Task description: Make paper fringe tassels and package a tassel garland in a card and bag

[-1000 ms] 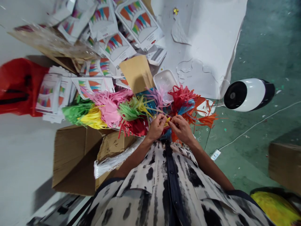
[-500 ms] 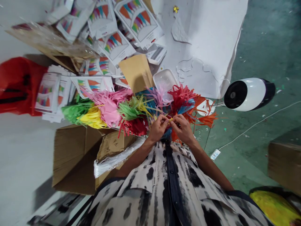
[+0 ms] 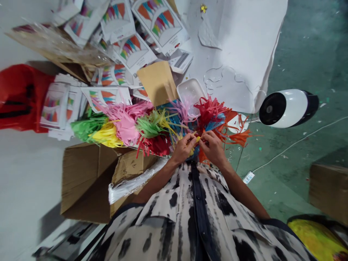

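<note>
My left hand (image 3: 184, 148) and my right hand (image 3: 212, 146) are close together at the table's near edge. Both pinch a yellow paper tassel (image 3: 198, 139), whose twisted top shows between the fingertips; its strands hang partly hidden behind my left hand. Paper tassels lie around my hands: a red one (image 3: 210, 110) just beyond, an orange one (image 3: 239, 137) to the right, a dark red one (image 3: 157, 145) and a light green one (image 3: 149, 125) to the left. Farther left are pink (image 3: 126, 127), yellow (image 3: 107, 136) and green (image 3: 87, 127) tassels.
Printed packages (image 3: 160, 27) pile up at the back left, beside a brown paper piece (image 3: 157, 83) and a white tray (image 3: 190, 90). A black-and-white device (image 3: 288, 108) stands right. An open cardboard box (image 3: 84, 181) is below left; a red bag (image 3: 24, 98) lies far left.
More of the yellow tassel's top shows between my fingertips, and yellow strands now show below my left hand. My right hand has shifted slightly to the right.
</note>
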